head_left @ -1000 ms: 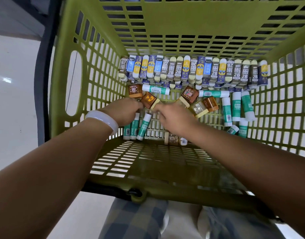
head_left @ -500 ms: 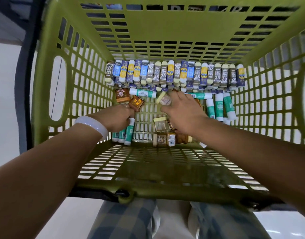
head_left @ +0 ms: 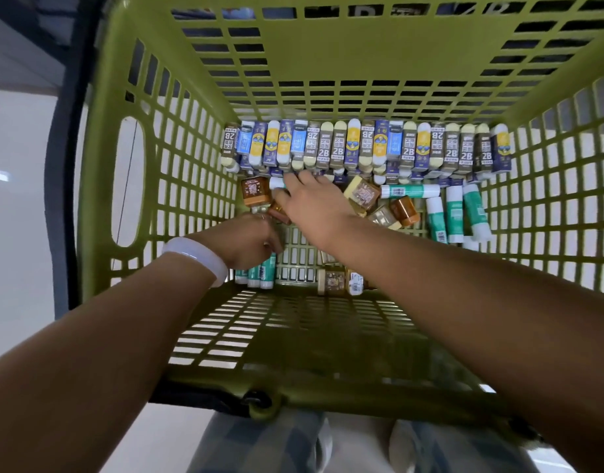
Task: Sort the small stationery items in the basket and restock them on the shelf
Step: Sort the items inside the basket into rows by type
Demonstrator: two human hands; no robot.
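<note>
Deep inside the green basket (head_left: 99, 186), our right hand (head_left: 314, 203) has crossed left, fingers spread over a glue stick (head_left: 276, 182), holding nothing; left hand (head_left: 249, 240) grips a brown eraser (head_left: 279, 210), so sorting continues.

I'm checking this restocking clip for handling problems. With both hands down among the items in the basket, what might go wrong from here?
The right hand reaches across to the left under the standing row of 2B lead boxes; brushing it may topple them. The brown bottles lie loose and mixed with glue sticks, so a grab may catch the wrong kind. The left hand hides what it holds.
</note>
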